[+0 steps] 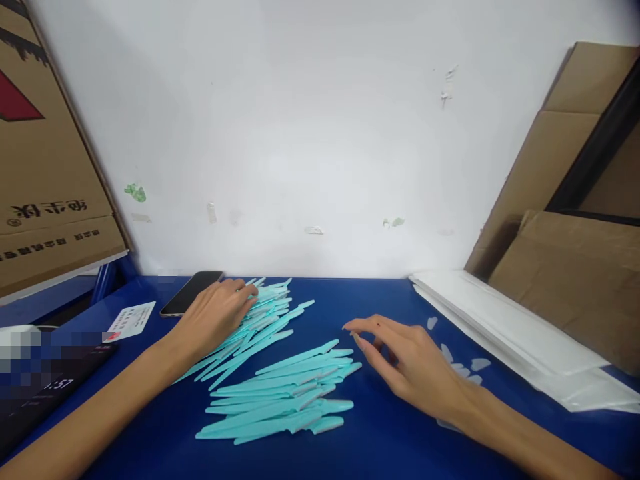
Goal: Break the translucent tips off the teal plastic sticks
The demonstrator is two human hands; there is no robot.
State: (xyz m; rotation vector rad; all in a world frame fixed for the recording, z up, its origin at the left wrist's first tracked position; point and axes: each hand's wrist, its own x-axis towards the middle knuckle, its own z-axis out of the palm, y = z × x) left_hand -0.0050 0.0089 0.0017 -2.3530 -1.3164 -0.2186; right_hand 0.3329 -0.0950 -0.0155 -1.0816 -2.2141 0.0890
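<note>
My left hand [220, 310] lies over the upper left pile of turquoise eyebrow razors [265, 327]. Its fingers are curled down onto the razors at the far end, and the fingertips are partly hidden among them. A second group of turquoise eyebrow razors [285, 393] is spread nearer to me, roughly side by side with their wider ends to the right. My right hand [400, 353] hovers just right of this group. Thumb and index finger are bent towards each other with a small gap, and nothing shows between them. Small translucent blade caps [463, 370] lie behind my right wrist, partly covered by it.
A dark phone [193, 293] and a white card [131, 321] lie left on the blue table [165, 433]. Another lit screen [50, 390] sits at the left edge. White sheets [510, 333] are stacked right. Cardboard boxes [50, 153] flank the white wall [320, 133].
</note>
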